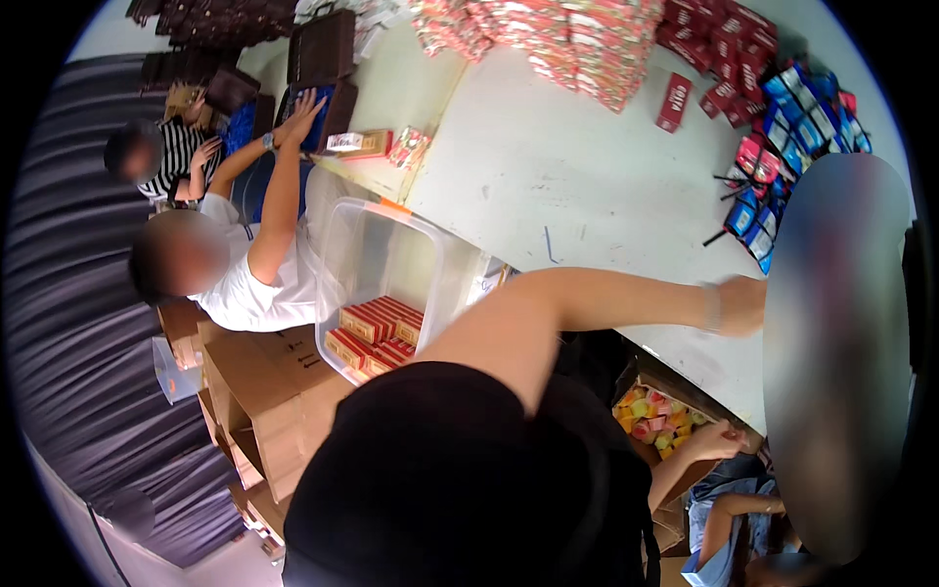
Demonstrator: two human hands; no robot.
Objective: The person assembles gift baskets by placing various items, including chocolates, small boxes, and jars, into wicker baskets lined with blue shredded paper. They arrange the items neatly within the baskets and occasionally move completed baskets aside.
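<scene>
My left hand (741, 307), with a bracelet at the wrist, reaches right over the pale table (513, 169). Its fingers run under a large blurred patch, so whatever it touches is hidden. Lower down, my right hand (722, 440) is beside an open cardboard box (678, 480) of small yellow, pink and green pieces. Its fingers look curled, but whether they hold anything is unclear. Blue and pink packets (759, 213) with black straps lie above my left hand. Dark red boxes (722, 62) are piled farther up, with one dark red box (675, 103) lying apart.
Floral-patterned packs (579, 44) are stacked at the top. A clear plastic bin (440, 264) holding red and gold boxes (374, 330) stands at the left, near cardboard cartons (293, 396). A co-worker in white (257, 293) reaches into a dark case (341, 110). Another person's denim-clad part (733, 506) is at lower right.
</scene>
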